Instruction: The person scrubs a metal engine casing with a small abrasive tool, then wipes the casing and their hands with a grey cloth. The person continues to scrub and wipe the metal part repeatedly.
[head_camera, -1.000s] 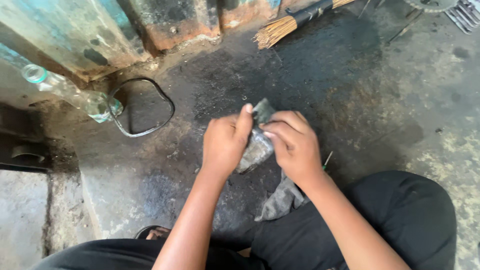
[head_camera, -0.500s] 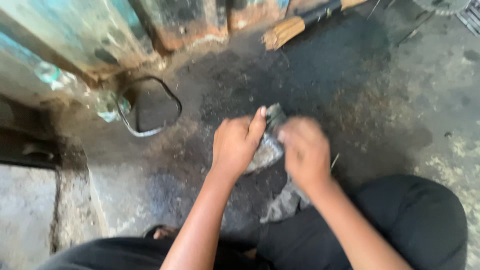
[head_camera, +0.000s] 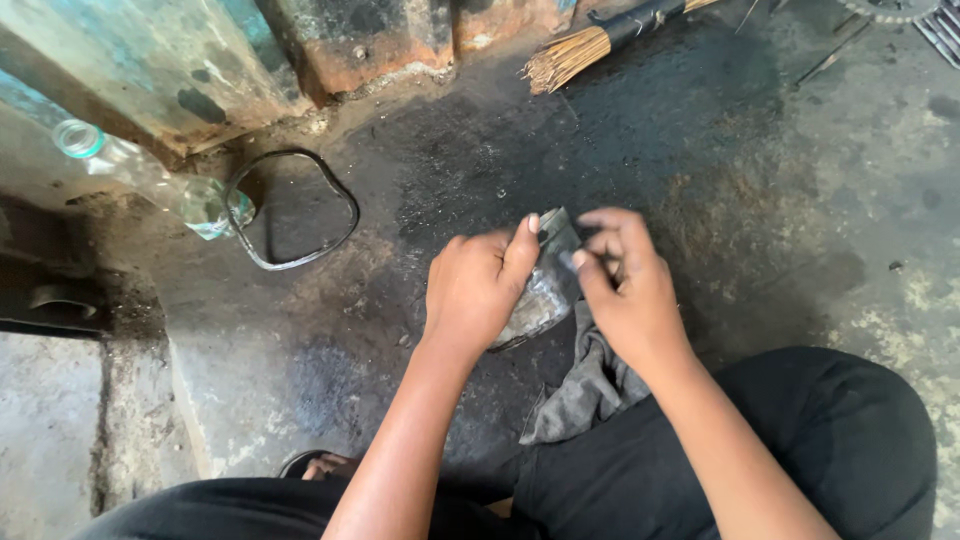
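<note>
My left hand (head_camera: 478, 285) grips a dull grey metal part (head_camera: 545, 290) from its left side, thumb pressed along the top edge. My right hand (head_camera: 625, 285) is closed on the part's right side, fingertips pinching near its upper corner. Both hands hold it just above the dark, oily floor in front of my knees. A grey rag (head_camera: 590, 385) hangs below the part and lies against my right leg. Much of the part is hidden by my fingers.
A clear plastic bottle (head_camera: 150, 180) lies at left beside a black rubber loop (head_camera: 295, 210). A straw broom (head_camera: 600, 40) lies at top centre. A weathered painted wall base (head_camera: 200, 70) runs along the top left. My dark trousers (head_camera: 800, 440) fill the lower right.
Both hands stay on the metal part. My right fingers have shifted up toward its top corner. The view has drifted slightly.
</note>
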